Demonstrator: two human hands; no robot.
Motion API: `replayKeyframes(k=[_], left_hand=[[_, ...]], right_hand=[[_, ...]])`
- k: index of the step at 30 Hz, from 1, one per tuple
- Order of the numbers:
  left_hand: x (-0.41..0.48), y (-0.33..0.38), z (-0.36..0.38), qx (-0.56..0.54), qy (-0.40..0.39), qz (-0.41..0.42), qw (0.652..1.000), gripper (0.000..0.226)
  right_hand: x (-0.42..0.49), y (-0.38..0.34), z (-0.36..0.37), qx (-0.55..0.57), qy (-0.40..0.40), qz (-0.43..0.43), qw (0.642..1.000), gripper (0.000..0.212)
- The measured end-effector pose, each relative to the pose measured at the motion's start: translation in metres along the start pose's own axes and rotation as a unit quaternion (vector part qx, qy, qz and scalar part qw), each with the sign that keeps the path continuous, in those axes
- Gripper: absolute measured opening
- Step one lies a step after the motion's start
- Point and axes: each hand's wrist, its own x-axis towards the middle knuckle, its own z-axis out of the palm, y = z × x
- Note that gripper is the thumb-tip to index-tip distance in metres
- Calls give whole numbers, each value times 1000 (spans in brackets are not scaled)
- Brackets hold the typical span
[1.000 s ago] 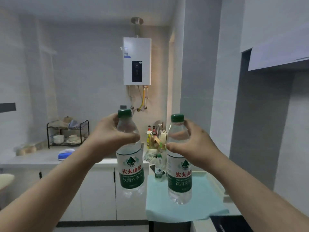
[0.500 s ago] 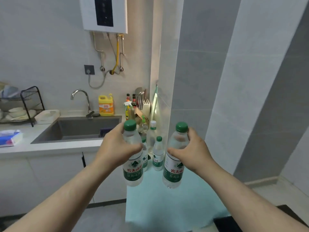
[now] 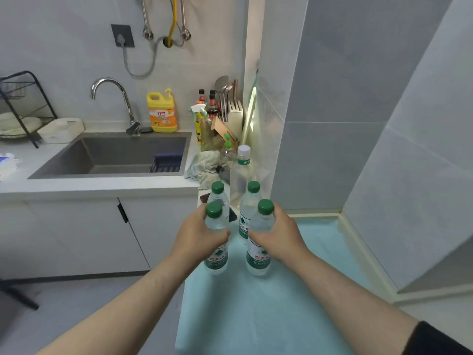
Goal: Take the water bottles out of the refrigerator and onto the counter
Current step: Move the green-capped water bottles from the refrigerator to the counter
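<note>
The left hand (image 3: 198,235) is closed around the upper body of one water bottle (image 3: 216,242), and the right hand (image 3: 277,233) is closed around another bottle (image 3: 258,242) in the same way. Both bottles are upright, low over the table (image 3: 256,316) with its light blue cover; I cannot tell if their bottoms touch it. Gripping near the neck probably keeps them vertical for setting down. Two more green-capped bottles (image 3: 250,208) stand just behind, so the new pair seems to be placed in a row in front.
</note>
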Motion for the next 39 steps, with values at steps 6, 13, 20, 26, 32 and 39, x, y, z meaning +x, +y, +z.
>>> replayKeyframes(k=[6,13,20,26,32,39], left_hand=[[19,-23,24,26,-1,14,1000,30],[33,-41,29,27,15,29,999,49],[38,-43,30,19,-29,41,999,63],[28,-35,4,20,-46,62,997,83],[2,3,-69,66,4,73,995,94],[-49,72,-198,46,104,139,984,62]], right_hand=[[22,26,21,-13,-13,-18,1000,51],[33,40,32,-40,-15,-47,998,74],[33,40,36,-55,-15,-40,998,87],[23,31,28,-66,-15,-26,997,96],[3,-26,1,-45,33,-79,995,73],[-48,-162,-1,-43,-16,-210,977,73]])
